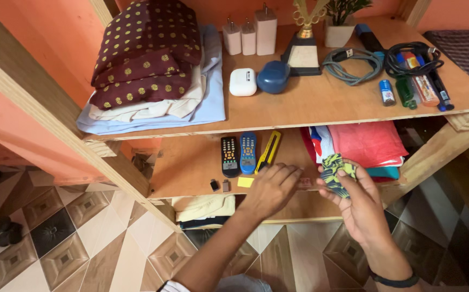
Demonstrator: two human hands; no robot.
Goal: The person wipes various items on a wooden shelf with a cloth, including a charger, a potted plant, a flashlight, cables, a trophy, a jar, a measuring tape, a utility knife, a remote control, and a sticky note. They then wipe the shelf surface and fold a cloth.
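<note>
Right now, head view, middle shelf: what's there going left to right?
Two small dark blocks → black remote → yellow note → blue remote → yellow utility knife → left hand → patterned cloth bundle held in the right hand → folded red cloth stack.

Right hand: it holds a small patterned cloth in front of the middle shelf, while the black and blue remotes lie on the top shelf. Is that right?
Not quite. The head view shows the black remote and blue remote on the middle shelf, not the top one. The right hand does hold the patterned cloth.
</note>
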